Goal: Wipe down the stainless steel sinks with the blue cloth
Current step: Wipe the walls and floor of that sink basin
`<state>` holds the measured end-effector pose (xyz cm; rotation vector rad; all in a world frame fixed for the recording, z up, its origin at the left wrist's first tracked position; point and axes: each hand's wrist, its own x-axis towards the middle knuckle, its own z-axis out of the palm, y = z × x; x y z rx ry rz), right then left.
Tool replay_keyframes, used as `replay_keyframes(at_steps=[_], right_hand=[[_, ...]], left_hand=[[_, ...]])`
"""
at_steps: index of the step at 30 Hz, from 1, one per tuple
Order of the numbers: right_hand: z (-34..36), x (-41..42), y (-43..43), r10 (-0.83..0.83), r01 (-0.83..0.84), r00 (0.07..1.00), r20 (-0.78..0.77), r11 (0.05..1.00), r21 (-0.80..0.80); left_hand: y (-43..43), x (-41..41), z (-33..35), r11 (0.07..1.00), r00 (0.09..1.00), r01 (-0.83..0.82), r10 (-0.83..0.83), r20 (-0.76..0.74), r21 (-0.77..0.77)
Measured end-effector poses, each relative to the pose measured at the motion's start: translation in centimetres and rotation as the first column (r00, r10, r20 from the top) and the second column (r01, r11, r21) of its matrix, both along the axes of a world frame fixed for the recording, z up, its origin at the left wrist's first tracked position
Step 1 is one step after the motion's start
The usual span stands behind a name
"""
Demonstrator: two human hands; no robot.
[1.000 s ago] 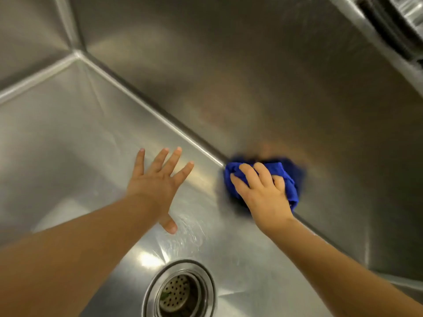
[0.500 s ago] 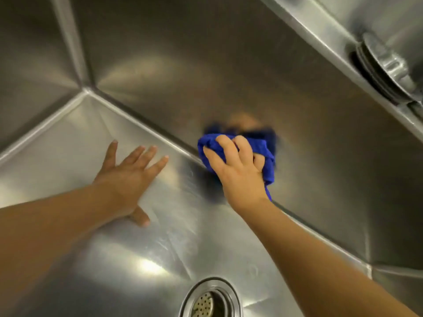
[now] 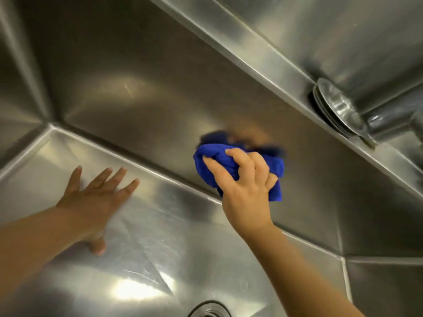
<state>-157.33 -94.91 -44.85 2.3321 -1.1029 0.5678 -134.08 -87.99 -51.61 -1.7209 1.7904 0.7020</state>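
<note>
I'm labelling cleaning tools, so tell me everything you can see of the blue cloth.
The blue cloth is deep blue, soft-looking fabric, bunched into a wad. The right hand grips it with curled fingers and holds it against the sink wall, just above the floor seam. A blurred blue reflection shows above it.

cloth (image 3: pixel 214 160) partly hidden, drain (image 3: pixel 207 308) cut off

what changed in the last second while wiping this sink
The right hand, gripping the blue cloth, slid it from the floor seam up onto the sink's far wall. The grip is unchanged; the left hand stays flat on the sink floor.
</note>
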Motion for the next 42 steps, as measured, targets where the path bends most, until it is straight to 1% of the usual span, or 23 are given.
replay_keyframes(at_steps=[1,2,3,5,7,9,12,14,16,18,21,23,26,28,29,31,34,36,37,40,42], right_hand=[[-0.1,-0.2,0.1,0.002,0.000,1.000,-0.030,0.998,0.061],[0.4,-0.2,0.3,-0.006,0.007,1.000,-0.011,0.995,0.101],[1.4,0.0,0.6,-0.021,0.016,0.998,0.053,0.994,0.106],[4.3,0.5,0.9,-0.026,0.024,0.976,0.217,1.000,0.008],[6.9,0.8,0.3,0.013,0.014,0.956,0.294,0.996,-0.092],[8.2,1.0,-0.8,0.043,-0.013,0.958,0.284,0.994,-0.106],[7.1,-0.6,-1.1,0.082,-0.060,0.982,0.171,0.990,-0.131],[6.0,-2.5,-1.0,0.046,-0.031,0.988,0.149,0.994,-0.103],[5.5,-3.5,-0.6,-0.009,0.024,0.987,0.159,0.996,-0.091],[5.3,-2.8,-0.4,-0.038,0.057,0.982,0.186,0.994,-0.095],[5.5,0.7,-0.7,0.012,0.011,0.973,0.231,0.995,-0.098],[5.7,2.9,-0.9,0.058,-0.022,0.961,0.269,0.990,-0.136],[5.6,4.3,-0.8,0.069,0.005,0.937,0.342,0.977,-0.213],[4.6,4.0,-1.1,0.059,0.026,0.938,0.342,0.971,-0.238],[3.8,3.8,-1.2,0.055,0.024,0.948,0.313,0.970,-0.241],[1.9,3.6,-1.2,0.030,0.017,0.975,0.222,0.978,-0.207],[1.2,3.8,-0.3,-0.006,0.015,0.989,0.149,0.998,-0.063],[3.0,4.2,0.0,0.011,-0.008,0.984,0.177,1.000,-0.020],[4.3,4.6,0.1,0.030,-0.023,0.976,0.214,0.999,-0.034],[7.9,6.8,-0.4,0.087,-0.042,0.942,0.324,0.989,-0.143],[8.3,8.2,-1.0,0.073,0.000,0.924,0.376,0.982,-0.191]], left_hand=[[0.0,0.0,0.0,1.000,1.000,0.002,-0.002,0.005,0.009],[0.0,0.0,0.1,1.000,1.000,0.007,-0.007,0.010,0.018],[0.0,-0.1,0.1,1.000,1.000,0.006,-0.006,0.013,0.016],[-0.1,-0.2,-0.2,1.000,1.000,-0.002,0.002,0.025,-0.009],[0.0,-0.2,-0.5,1.000,0.999,-0.006,0.007,0.041,-0.011],[0.0,0.0,-0.8,1.000,0.999,-0.019,0.020,0.035,-0.008],[0.0,0.1,-0.7,1.000,0.999,-0.029,0.029,0.014,-0.011],[0.1,0.1,-0.6,1.000,1.000,-0.030,0.030,0.005,-0.001],[0.3,0.0,-0.4,0.999,0.999,-0.034,0.035,-0.015,0.005],[0.2,0.1,-0.1,1.000,0.999,-0.024,0.024,-0.025,0.004],[0.3,0.2,0.1,1.000,1.000,-0.021,0.021,-0.023,0.016],[0.2,0.1,0.1,0.999,0.999,-0.027,0.027,-0.025,0.019],[0.3,-0.1,0.2,0.999,0.999,-0.036,0.036,-0.025,0.016],[0.2,-0.1,0.2,0.999,0.999,-0.032,0.033,-0.017,0.018],[0.2,-0.1,0.3,0.999,1.000,-0.028,0.029,-0.013,0.022],[0.2,-0.3,0.4,1.000,1.000,-0.024,0.024,-0.006,0.017],[0.2,-0.4,0.5,0.999,0.999,-0.037,0.037,-0.002,-0.006],[0.3,-0.4,0.6,0.999,0.999,-0.046,0.046,-0.010,-0.012],[0.3,-0.3,0.6,0.999,0.999,-0.051,0.051,-0.017,-0.011],[0.3,-0.3,0.4,0.998,0.998,-0.064,0.064,-0.024,-0.017],[0.3,-0.4,0.4,0.998,0.998,-0.063,0.063,-0.019,-0.023]])
